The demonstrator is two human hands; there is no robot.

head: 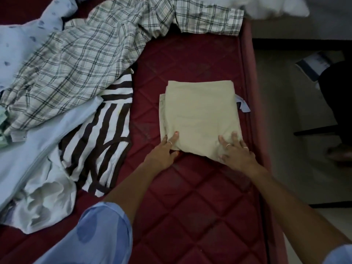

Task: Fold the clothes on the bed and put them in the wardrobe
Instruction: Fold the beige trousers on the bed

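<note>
The folded beige cloth (201, 119) lay flat on the red quilted bed (190, 197), close to the bed's right edge, squared into a compact rectangle; likely set apart from the pile so it stayed tidy and ready to lift; the left hand (163, 149) held its near left corner, fingers on top and thumb seemingly tucked under the edge, so the grip was pinched on the cloth; the right hand (236, 149) rested on the near right corner, fingers spread and fairly straight, pressing rather than clamped; judged a hold for either smoothing the last fold or starting a pick-up; a small pale tag or scrap (242, 105) stuck out from under the cloth's right side, what it belonged to unclear; to the left lay unfolded clothes, well apart from the beige piece: a striped brown-and-white garment (106, 134), a checked shirt (76, 63) spread above it, a light blue garment (38, 134) partly over both; more pale fabric was cut off at the top and left edges; the wardrobe was not in view; the floor (285, 111) to the right was dim, with a dark shape and a book-like item too murky to identify; the thumb of the right hand was hard to make out.
</note>
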